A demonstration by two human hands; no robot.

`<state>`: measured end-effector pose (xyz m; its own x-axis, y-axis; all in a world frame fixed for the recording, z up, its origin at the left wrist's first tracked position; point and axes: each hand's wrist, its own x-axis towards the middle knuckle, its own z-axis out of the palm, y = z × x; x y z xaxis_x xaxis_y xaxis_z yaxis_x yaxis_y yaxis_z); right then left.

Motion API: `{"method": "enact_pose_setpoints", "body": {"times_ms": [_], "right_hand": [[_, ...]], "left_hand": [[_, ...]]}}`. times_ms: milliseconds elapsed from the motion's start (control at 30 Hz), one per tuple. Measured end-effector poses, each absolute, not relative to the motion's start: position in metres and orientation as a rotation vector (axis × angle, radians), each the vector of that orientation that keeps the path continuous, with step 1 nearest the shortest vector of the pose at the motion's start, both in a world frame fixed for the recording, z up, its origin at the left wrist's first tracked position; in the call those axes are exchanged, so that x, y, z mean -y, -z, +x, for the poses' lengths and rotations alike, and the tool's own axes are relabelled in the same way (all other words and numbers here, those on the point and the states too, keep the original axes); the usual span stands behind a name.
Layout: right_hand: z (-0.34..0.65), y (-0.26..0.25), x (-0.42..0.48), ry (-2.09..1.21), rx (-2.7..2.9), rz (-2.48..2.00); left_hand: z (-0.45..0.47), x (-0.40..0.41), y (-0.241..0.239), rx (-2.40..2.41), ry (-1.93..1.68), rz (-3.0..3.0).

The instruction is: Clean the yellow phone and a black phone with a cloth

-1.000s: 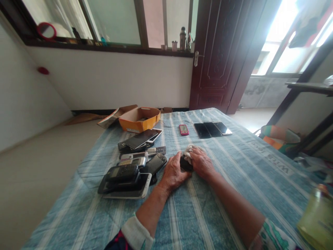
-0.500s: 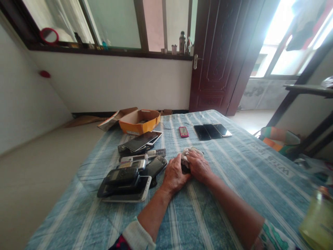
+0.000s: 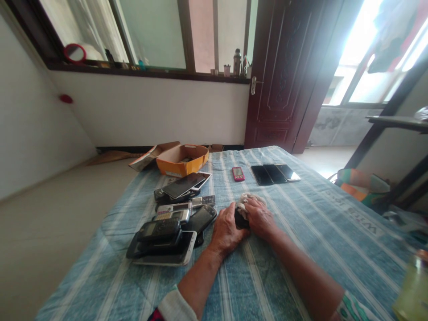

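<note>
My left hand [image 3: 226,231] rests on the blue striped cloth [image 3: 301,232], its fingers closed round a small dark phone [image 3: 239,219]. My right hand [image 3: 260,217] is closed on a crumpled white rag [image 3: 246,199] and presses it against that phone. Most of the phone is hidden between the two hands. A pile of several old phones [image 3: 174,218] lies just left of my left hand.
An open orange cardboard box [image 3: 182,159] stands at the far left edge of the cloth. A small pink phone [image 3: 238,173] and three dark smartphones [image 3: 274,173] lie in a row beyond my hands. A yellowish bottle [image 3: 413,294] is at the lower right corner.
The hands stay together on the phone; the right hand with the rag has shifted slightly over it. The camera has tilted a little, so everything sits lower in the picture.
</note>
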<state>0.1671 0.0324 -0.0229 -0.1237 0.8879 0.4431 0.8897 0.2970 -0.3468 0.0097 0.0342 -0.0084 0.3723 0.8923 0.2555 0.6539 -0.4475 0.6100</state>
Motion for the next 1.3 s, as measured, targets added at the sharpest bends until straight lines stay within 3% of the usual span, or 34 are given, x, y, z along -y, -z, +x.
{"method": "enact_pose_setpoints", "body": {"times_ms": [500,1300], "right_hand": [[0.170,0.012,-0.047,-0.070,1.945,-1.744],[0.153,0.029,-0.007,-0.033,1.978,-1.583]], "left_hand": [[0.008,-0.033,0.008,-1.366,-0.780,2.191],[0.003,-0.034,0.014,-1.290,-0.815,2.188]]}}
